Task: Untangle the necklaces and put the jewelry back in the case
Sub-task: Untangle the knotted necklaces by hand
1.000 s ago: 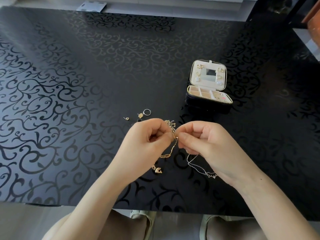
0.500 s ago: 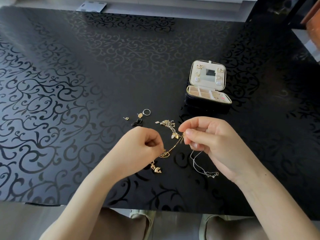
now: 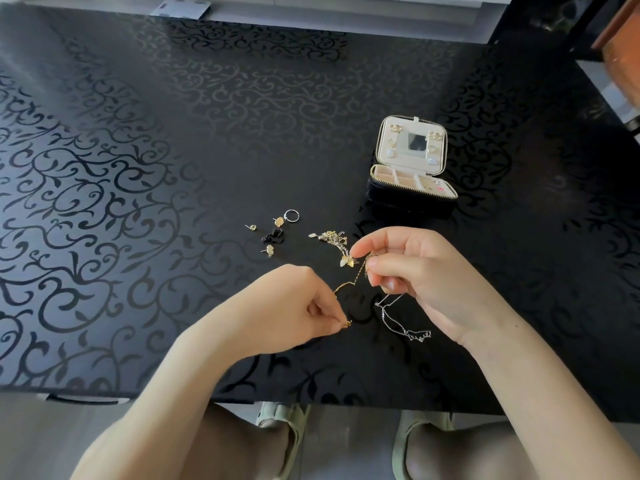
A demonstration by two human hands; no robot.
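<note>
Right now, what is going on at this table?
A person is untangling necklaces over a black patterned table. The left hand pinches one end of a gold chain, and the right hand pinches it higher up. A silver necklace trails from the right hand onto the table. A small tangled cluster, some earrings and a ring lie loose. The jewelry case stands open behind them.
</note>
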